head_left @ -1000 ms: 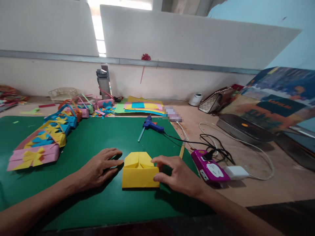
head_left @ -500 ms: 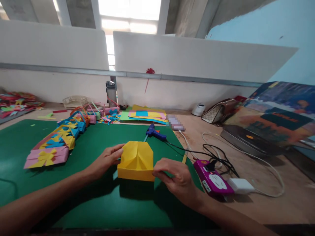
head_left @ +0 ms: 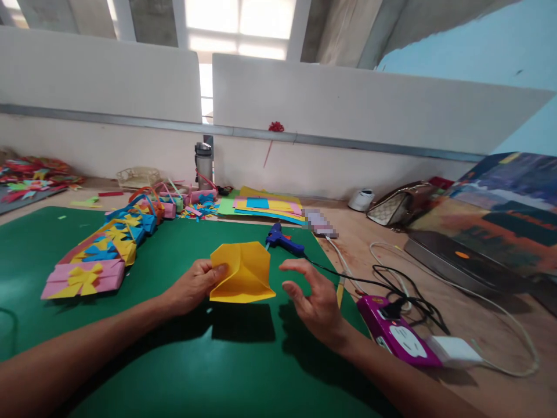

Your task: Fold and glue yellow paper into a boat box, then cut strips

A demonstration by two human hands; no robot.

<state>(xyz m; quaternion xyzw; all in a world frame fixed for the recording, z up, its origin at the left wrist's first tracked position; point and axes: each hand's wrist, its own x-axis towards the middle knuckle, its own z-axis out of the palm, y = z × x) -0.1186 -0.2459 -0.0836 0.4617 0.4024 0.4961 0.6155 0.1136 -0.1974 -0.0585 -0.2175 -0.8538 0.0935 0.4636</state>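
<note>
A folded yellow paper box [head_left: 243, 270] is held up over the green mat [head_left: 183, 360], its shadow falling below it. My left hand [head_left: 198, 284] pinches its left side, thumb on the near face. To the right of the paper, and apart from it, my right hand [head_left: 315, 299] is open, with thumb and forefinger spread. Just behind lies a blue glue gun [head_left: 285, 241] with its black cord running right.
Finished paper baskets with bows [head_left: 85, 278] line up at the left. Colored paper sheets [head_left: 265, 206] and a grey bottle [head_left: 203, 165] stand at the back. A purple power strip [head_left: 398, 331] with cables lies on the right, near a handbag [head_left: 394, 203].
My right hand has let go of the yellow paper and opened to its right. The paper has tilted and its front flap has changed shape. The view has shifted slightly left.
</note>
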